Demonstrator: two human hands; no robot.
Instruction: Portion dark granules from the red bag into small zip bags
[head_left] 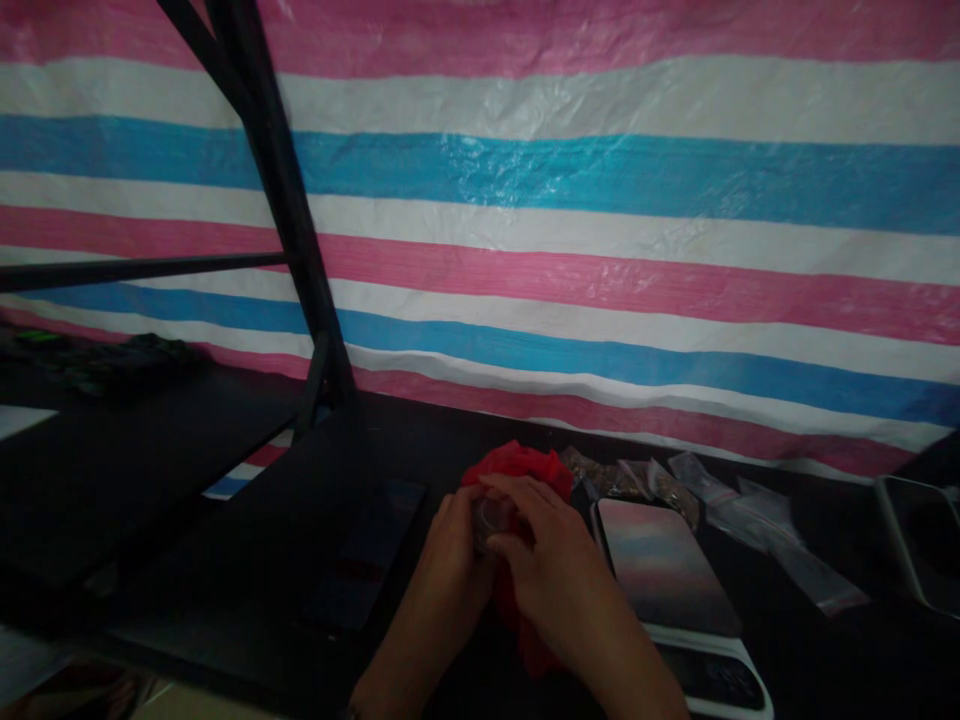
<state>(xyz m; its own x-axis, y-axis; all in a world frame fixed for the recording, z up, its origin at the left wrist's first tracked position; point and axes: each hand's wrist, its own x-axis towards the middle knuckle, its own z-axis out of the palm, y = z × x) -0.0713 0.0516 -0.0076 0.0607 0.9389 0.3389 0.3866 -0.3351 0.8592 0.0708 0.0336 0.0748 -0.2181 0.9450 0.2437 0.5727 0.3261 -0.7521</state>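
Observation:
Both my hands meet over a red plastic bag (517, 458) on the black table. My left hand (448, 545) is closed around the side of a small, clear, roundish plastic thing (491, 517); its exact kind is too dim to make out. From the other side, my right hand (544, 530) grips the same thing with thumb and bent fingers. Part of the red bag hangs down below and between my wrists. Just to the right lies a white kitchen scale (667, 565) with a shiny metal plate and a dark display.
Small bags of brown bits (611, 478) lie behind the scale, with flat clear zip bags (757, 515) to their right. A dark phone-like slab (367, 555) is left of my hands. A black metal frame post (289, 190) rises before a striped sheet (600, 170).

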